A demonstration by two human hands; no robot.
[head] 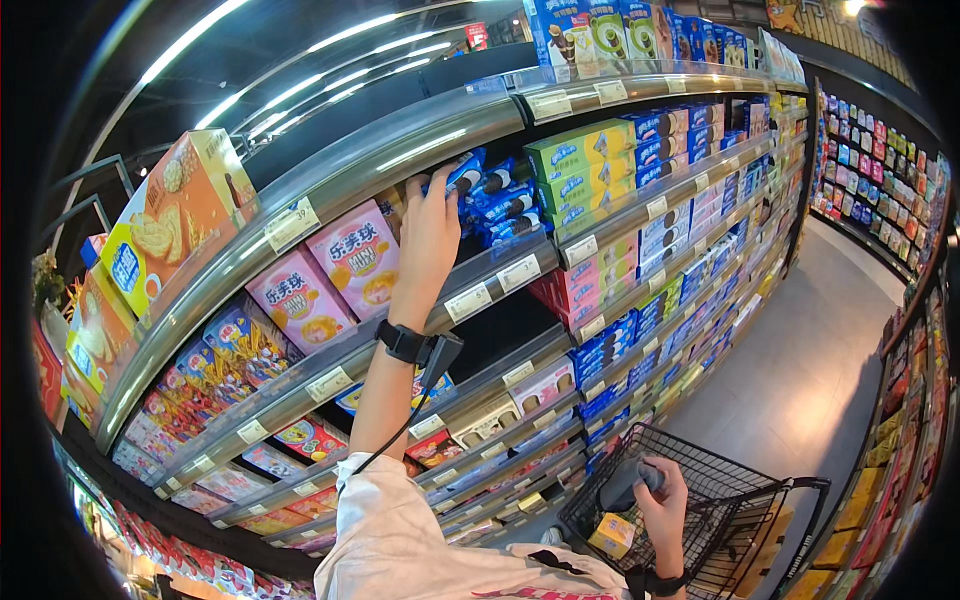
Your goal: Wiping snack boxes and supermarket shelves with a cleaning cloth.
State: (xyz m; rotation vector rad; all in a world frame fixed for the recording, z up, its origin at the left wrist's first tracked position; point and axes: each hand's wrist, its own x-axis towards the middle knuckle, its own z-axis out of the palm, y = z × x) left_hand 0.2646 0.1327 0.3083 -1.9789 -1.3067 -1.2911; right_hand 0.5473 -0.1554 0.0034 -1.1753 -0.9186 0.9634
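My left hand [433, 229] reaches into an upper shelf, its fingers on a blue cookie packet [466, 174] above a pile of similar blue packets [504, 206]. The fingertips are partly hidden behind the packet. Left of the wrist stand pink boxes of puff snacks [356, 259]. Low at the right, my right hand [663, 504] grips the end of a dark grey, rounded object [621, 484] over the black wire shopping cart [739, 459]; what the object is, I cannot tell. A small yellow box [613, 535] lies in the cart.
Green and yellow cookie boxes [581, 169] are stacked right of the packets. A shelf edge with price tags [519, 273] runs below my left hand. The grey aisle floor [810, 322] stretches away beyond the cart, with another stocked shelf [874, 480] along the right side.
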